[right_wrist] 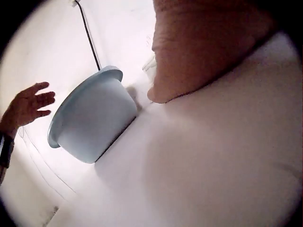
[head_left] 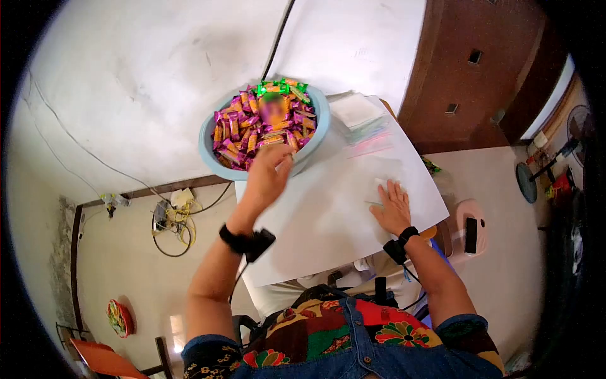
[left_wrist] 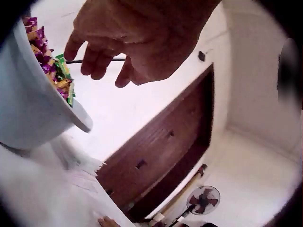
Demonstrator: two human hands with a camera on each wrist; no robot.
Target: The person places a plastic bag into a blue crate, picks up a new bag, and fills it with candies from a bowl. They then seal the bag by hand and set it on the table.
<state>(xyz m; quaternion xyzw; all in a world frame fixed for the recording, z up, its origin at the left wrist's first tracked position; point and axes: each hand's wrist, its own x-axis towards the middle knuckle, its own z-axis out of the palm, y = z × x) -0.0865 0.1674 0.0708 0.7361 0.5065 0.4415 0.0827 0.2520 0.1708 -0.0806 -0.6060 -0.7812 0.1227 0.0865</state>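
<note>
A light blue basin [head_left: 208, 142] at the table's back left is heaped with small candies [head_left: 252, 120] in purple and orange wrappers, with several green ones at the far side. Over the near rim hangs my left hand [head_left: 268, 174]. Its fingers are loosely bent and hold nothing, as the left wrist view and the right wrist view show. My right hand [head_left: 393, 208] lies spread on the white tabletop [head_left: 315, 221], right of the basin. Thin clear plastic [head_left: 374, 201] shows by its thumb and fingers.
Behind the right hand lies a stack of clear plastic bags [head_left: 369, 129] with coloured edges. A white wall stands behind the basin, and a brown door [head_left: 473, 82] is at the right. A pink stool [head_left: 470, 230] bearing a dark phone stands right of the table. Cables [head_left: 173, 221] lie on the left floor.
</note>
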